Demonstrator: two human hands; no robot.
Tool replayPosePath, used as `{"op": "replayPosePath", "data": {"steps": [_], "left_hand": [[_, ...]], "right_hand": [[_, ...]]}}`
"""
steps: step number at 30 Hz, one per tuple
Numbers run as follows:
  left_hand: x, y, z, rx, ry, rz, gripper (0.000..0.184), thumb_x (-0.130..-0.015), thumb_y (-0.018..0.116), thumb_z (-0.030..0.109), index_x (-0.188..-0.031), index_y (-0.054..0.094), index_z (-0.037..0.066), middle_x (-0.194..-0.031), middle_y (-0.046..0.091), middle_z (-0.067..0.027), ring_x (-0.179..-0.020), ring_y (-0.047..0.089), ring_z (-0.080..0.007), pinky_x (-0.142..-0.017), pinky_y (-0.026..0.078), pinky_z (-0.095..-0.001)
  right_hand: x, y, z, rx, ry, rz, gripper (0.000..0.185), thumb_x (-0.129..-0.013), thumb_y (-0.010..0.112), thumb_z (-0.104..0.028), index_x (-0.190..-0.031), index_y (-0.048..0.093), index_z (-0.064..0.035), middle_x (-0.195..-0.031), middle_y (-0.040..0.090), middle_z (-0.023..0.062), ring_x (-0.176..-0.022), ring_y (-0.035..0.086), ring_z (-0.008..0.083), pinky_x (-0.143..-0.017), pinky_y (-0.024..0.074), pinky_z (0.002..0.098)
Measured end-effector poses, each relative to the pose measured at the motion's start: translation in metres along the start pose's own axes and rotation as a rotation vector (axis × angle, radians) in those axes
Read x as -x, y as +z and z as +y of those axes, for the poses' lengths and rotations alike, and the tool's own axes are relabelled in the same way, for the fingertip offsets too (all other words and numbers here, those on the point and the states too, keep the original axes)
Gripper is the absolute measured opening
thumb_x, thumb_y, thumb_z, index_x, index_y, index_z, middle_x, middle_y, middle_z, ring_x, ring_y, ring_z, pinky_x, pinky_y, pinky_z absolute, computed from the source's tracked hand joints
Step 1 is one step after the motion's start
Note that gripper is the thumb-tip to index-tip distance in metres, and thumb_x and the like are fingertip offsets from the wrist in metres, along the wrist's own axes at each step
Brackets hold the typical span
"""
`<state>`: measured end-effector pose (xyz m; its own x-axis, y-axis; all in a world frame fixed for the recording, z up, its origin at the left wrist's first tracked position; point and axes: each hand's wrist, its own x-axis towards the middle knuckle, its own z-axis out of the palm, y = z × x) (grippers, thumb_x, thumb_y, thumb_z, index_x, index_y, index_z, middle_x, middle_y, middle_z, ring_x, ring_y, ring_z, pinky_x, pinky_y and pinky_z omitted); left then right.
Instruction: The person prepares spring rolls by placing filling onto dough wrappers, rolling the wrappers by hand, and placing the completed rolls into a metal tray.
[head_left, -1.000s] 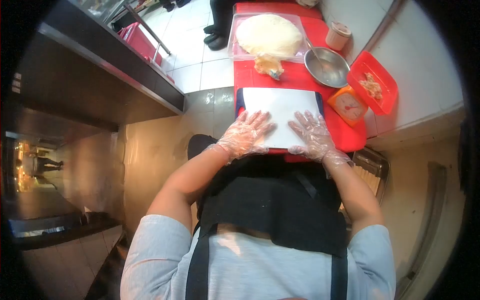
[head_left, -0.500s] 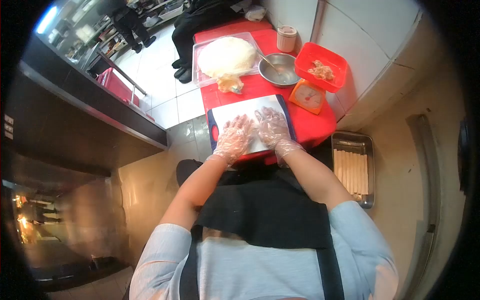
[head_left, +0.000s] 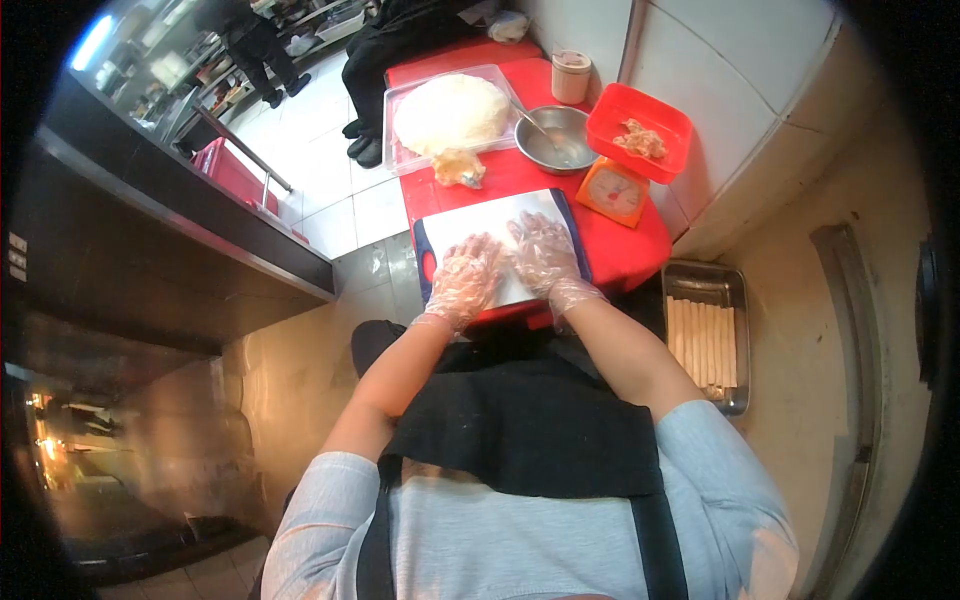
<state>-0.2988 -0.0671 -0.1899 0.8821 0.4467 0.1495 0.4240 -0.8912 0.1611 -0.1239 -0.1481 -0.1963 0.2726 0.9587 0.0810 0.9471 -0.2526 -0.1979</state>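
Where the far half of the worktop (head_left: 632, 243) is looked over, the crowding is plain: a clear tray (head_left: 410, 158) is mostly filled by a dough mound (head_left: 452, 112), and a yellowish lump (head_left: 457, 168) is set right at its near edge. To the right, a metal bowl (head_left: 572, 155) is occupied by a leaning utensil (head_left: 533, 120), a white cup (head_left: 571, 78) is parked just behind, and an orange scale (head_left: 612, 195) is topped by a red container (head_left: 680, 150) with pale food (head_left: 640, 140) heaped in it. That side is closed off by the tiled wall (head_left: 720, 90), and the far left corner is flanked by a person in dark trousers (head_left: 367, 100)

And now the middle: the white board (head_left: 480, 215) is laid near the worktop's near edge, its dark left rim close to the worktop's left side. The left hand (head_left: 465, 275) and the right hand (head_left: 543, 252), both sheathed in clear gloves, are rested palm down on it, side by side; each grip is flattened out, and whether anything is covered by the palms cannot be told. Free room is offered by the red strip between board and lump, and by a wider patch right of the board, below the scale. Past that corner, a metal tray (head_left: 690, 282) is lined with pale sticks (head_left: 703, 342), well apart from both hands
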Motion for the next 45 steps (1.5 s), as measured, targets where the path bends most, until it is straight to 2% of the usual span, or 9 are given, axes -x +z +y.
{"op": "replayPosePath", "data": {"steps": [5, 11, 14, 20, 26, 32, 45], "left_hand": [[0.000, 0.000, 0.001, -0.002, 0.005, 0.032, 0.051, -0.095, 0.054, 0.033, -0.140, 0.052, 0.008, -0.148, 0.047, -0.0162, -0.139, 0.041, -0.0335, -0.114, 0.033, -0.0461], [0.000, 0.000, 0.002, 0.001, -0.002, 0.066, 0.048, -0.093, 0.058, 0.030, -0.136, 0.054, 0.009, -0.141, 0.052, -0.0158, -0.132, 0.047, -0.0335, -0.111, 0.036, -0.0461], [0.003, -0.005, 0.004, 0.026, 0.003, 0.070, 0.047, -0.092, 0.059, 0.028, -0.135, 0.055, 0.010, -0.137, 0.054, -0.0151, -0.130, 0.048, -0.0333, -0.110, 0.038, -0.0456], [0.003, -0.004, 0.002, 0.060, -0.006, 0.081, 0.044, -0.090, 0.061, 0.027, -0.131, 0.056, 0.011, -0.136, 0.054, -0.0149, -0.128, 0.050, -0.0340, -0.108, 0.040, -0.0459], [0.002, 0.001, -0.001, 0.078, -0.019, 0.087, 0.045, -0.089, 0.063, 0.028, -0.131, 0.056, 0.012, -0.135, 0.054, -0.0155, -0.127, 0.050, -0.0348, -0.108, 0.039, -0.0461], [0.000, -0.004, 0.002, 0.076, -0.037, 0.068, 0.045, -0.090, 0.062, 0.029, -0.131, 0.057, 0.011, -0.136, 0.055, -0.0157, -0.128, 0.050, -0.0345, -0.108, 0.039, -0.0463], [0.000, 0.000, 0.000, 0.066, -0.030, 0.078, 0.043, -0.092, 0.062, 0.033, -0.128, 0.061, 0.009, -0.137, 0.056, -0.0160, -0.130, 0.049, -0.0332, -0.109, 0.038, -0.0462]], "right_hand": [[-0.002, 0.004, 0.003, -0.026, 0.004, -0.020, 0.061, -0.097, 0.047, -0.050, -0.149, 0.044, -0.0185, -0.158, 0.036, 0.0126, -0.146, 0.032, 0.0311, -0.120, 0.0208, 0.0490], [-0.003, 0.004, 0.004, -0.023, -0.010, -0.017, 0.060, -0.096, 0.049, -0.048, -0.149, 0.045, -0.0189, -0.157, 0.037, 0.0125, -0.146, 0.032, 0.0318, -0.119, 0.0217, 0.0490], [-0.001, 0.004, 0.003, 0.014, -0.013, 0.015, 0.058, -0.094, 0.053, -0.039, -0.147, 0.047, -0.0178, -0.155, 0.040, 0.0124, -0.144, 0.035, 0.0299, -0.117, 0.0254, 0.0474], [-0.001, 0.002, 0.003, 0.019, -0.017, -0.003, 0.061, -0.092, 0.056, -0.039, -0.149, 0.044, -0.0210, -0.157, 0.037, 0.0119, -0.145, 0.033, 0.0306, -0.117, 0.0253, 0.0493], [-0.005, 0.001, -0.001, 0.067, 0.036, -0.061, 0.064, -0.095, 0.053, -0.045, -0.153, 0.037, -0.0245, -0.160, 0.031, 0.0118, -0.148, 0.028, 0.0321, -0.119, 0.0204, 0.0524], [-0.005, -0.003, -0.002, 0.046, 0.059, -0.082, 0.063, -0.096, 0.050, -0.048, -0.153, 0.037, -0.0248, -0.162, 0.027, 0.0118, -0.150, 0.024, 0.0322, -0.120, 0.0163, 0.0528], [-0.008, -0.005, -0.002, 0.030, 0.069, -0.078, 0.063, -0.096, 0.049, -0.051, -0.153, 0.039, -0.0247, -0.162, 0.029, 0.0123, -0.150, 0.025, 0.0324, -0.121, 0.0138, 0.0537]]}}
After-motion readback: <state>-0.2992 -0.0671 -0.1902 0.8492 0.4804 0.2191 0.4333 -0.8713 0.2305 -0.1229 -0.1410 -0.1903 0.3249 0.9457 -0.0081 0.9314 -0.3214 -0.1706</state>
